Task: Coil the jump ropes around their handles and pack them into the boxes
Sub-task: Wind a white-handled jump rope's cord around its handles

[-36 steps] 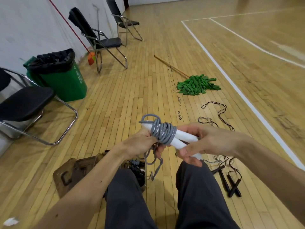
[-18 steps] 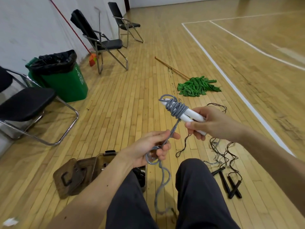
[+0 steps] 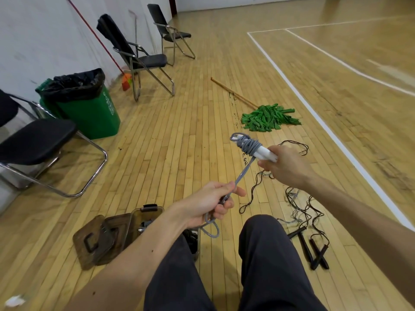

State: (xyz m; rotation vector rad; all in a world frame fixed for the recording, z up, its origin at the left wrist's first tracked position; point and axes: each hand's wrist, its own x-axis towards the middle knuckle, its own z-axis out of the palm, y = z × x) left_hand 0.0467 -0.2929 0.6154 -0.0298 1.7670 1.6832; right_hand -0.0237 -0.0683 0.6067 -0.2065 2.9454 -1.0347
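Note:
My right hand (image 3: 286, 166) grips the white handles (image 3: 266, 152) of a grey jump rope, held out over the floor. Several turns of the grey rope (image 3: 247, 145) are wound round the handles' far end. A taut length of rope (image 3: 243, 173) runs down from the coil to my left hand (image 3: 207, 204), which grips it; a short loop hangs below that fist. A black jump rope (image 3: 312, 248) lies loose on the floor at right, its two handles crossed. A clear brown box (image 3: 148, 217) sits on the floor by my left knee, with its lid (image 3: 94, 242) beside it.
A green mop (image 3: 268, 117) with a wooden stick lies on the floor ahead. A green bin (image 3: 89, 108) with a black liner and several black folding chairs (image 3: 33, 142) stand along the left wall. My two knees fill the bottom of the view.
My hands have drawn apart: the right one lifted the wound handles up and to the right, the left one slid down the rope, pulling the free length straight. The dangling loop is shorter.

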